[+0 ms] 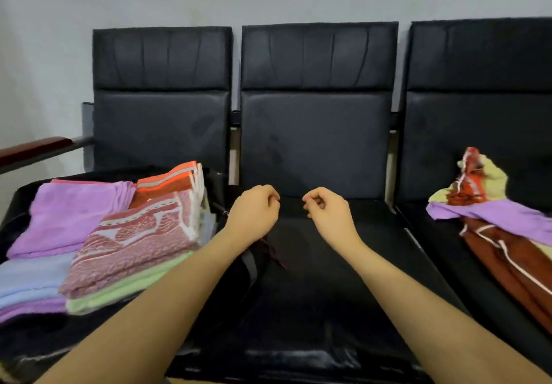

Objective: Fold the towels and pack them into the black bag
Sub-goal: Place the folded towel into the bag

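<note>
The black bag [44,336] lies open on the left seat and holds folded towels. A purple towel [68,216], a red patterned towel [134,243] and an orange striped towel [170,182] lie on top, over a green towel [125,289] and a light blue towel [30,276]. A loose heap of unfolded towels [493,213], purple, red-brown and yellow-green, sits on the right seat. My left hand [254,210] and my right hand [327,213] hover close together over the back of the middle seat, fingers curled, with nothing visible in either.
Three black padded chairs stand side by side against a grey wall. The middle seat [328,294] is bare under my forearms. A bag strap [251,264] hangs over the gap by my left wrist. A wooden armrest [33,150] sticks out at far left.
</note>
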A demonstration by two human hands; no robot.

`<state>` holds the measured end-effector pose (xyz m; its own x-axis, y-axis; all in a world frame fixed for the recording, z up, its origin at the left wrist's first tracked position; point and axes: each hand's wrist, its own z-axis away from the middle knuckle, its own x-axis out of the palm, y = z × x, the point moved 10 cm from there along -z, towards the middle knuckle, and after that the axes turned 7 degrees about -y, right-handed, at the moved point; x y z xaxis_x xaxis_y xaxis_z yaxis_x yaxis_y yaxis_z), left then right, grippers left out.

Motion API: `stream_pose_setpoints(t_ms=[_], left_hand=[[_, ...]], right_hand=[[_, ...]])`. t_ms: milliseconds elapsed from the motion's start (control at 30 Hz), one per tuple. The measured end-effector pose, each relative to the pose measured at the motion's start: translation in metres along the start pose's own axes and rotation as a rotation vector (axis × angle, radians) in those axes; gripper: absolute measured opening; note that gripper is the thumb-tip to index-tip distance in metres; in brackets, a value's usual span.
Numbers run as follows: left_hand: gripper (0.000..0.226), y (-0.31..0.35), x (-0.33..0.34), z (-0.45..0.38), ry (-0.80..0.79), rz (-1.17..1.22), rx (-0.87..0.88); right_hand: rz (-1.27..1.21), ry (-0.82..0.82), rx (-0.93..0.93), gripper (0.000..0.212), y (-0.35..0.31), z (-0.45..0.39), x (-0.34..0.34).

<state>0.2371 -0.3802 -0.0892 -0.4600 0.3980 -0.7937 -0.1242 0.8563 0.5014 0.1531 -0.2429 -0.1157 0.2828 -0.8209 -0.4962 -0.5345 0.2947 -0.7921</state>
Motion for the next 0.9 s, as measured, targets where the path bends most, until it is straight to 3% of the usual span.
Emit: stream_pose_setpoints(t_ms=[400, 533, 767, 900], left_hand=[[0.025, 0.190, 0.226, -0.031, -0.441, 0.190, 0.223], [0.024, 0.246, 0.284, -0.038, -0.533, 0.213, 0.286], [0.041, 0.302, 0.363, -0.044, -0.658, -0.028, 0.403], [0.067, 0.304, 0.392, -0.041, -0.782, -0.150, 0.379]], right_hand=[[0.150, 0.344, 0.384, 0.014, 0.185, 0.062, -0.212], [0.310, 0.410, 0.542, 0.018, 0.230, 0.085, -0.269], [0.747, 0.218, 0.798, 0.050, 0.284, 0.107, -0.292], [0.859, 0.232, 0.727, 0.026, 0.284, 0.098, -0.290]])
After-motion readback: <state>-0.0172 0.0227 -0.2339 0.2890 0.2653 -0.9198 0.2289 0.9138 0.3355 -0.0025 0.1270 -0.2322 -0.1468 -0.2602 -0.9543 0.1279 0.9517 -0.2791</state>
